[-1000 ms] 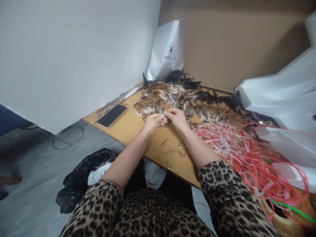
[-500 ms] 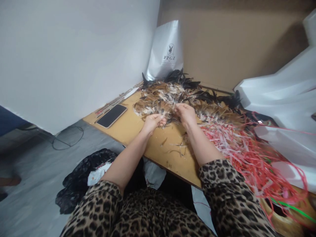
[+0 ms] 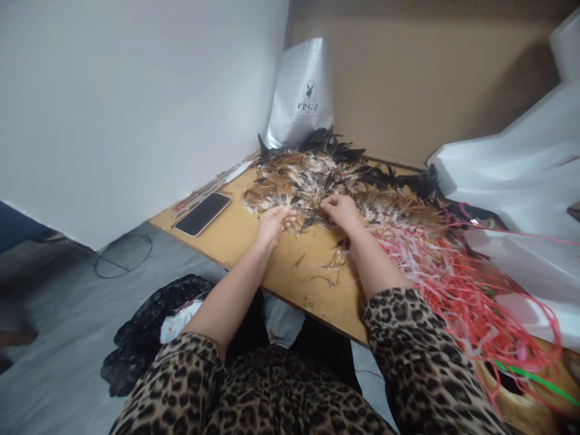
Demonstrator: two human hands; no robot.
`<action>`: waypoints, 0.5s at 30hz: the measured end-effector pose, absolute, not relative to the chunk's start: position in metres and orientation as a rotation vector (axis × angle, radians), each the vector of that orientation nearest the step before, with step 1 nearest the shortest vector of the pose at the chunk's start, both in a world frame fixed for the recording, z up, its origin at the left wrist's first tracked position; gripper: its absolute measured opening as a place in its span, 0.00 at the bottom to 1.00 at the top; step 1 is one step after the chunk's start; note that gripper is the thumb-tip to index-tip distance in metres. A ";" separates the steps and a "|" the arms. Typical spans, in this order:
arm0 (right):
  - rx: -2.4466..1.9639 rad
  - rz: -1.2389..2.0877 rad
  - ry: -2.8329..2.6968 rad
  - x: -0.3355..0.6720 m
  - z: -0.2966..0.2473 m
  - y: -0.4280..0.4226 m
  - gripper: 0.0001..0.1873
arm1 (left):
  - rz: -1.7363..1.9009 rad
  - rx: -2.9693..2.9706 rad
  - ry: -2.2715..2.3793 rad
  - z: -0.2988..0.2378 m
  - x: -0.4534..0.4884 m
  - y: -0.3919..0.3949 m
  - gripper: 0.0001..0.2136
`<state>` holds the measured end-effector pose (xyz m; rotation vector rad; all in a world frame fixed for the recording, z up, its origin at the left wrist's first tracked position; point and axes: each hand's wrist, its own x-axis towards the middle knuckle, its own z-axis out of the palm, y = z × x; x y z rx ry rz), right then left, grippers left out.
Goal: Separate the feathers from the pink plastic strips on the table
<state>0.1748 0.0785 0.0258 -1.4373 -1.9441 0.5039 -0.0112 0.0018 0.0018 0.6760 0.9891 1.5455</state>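
Observation:
A spread pile of brown, white and black feathers (image 3: 312, 172) lies on the wooden table (image 3: 294, 284) before me. At its near edge, my left hand (image 3: 274, 223) is closed in a pinch on a few feathers (image 3: 287, 202), their tips pointing up and away. To the right, my right hand (image 3: 341, 211) is also pinched, its fingertips against the feathers of the pile. What lies between those fingertips is too small to make out. Loose feather scraps (image 3: 333, 266) are scattered on the table below my hands.
A phone (image 3: 203, 214) lies at the left of the table. Behind the pile stands a white printed bag (image 3: 301, 90). Red and pink strings (image 3: 448, 284) heap up on the right, beside white plastic sheeting (image 3: 512, 163). A black plastic bag (image 3: 149, 320) is on the floor.
My hands have drawn slightly apart, the right one a little lower. The fan of brown feathers that stood between them no longer shows there. The view has shifted slightly.

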 end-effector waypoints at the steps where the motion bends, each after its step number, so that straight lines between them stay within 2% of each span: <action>1: -1.443 0.467 -1.948 0.172 0.026 0.080 0.11 | 1.542 0.674 0.998 0.002 -0.011 0.002 0.07; 15: -1.580 0.073 -2.097 0.129 0.037 0.092 0.09 | 1.533 0.645 0.987 -0.002 -0.012 0.003 0.08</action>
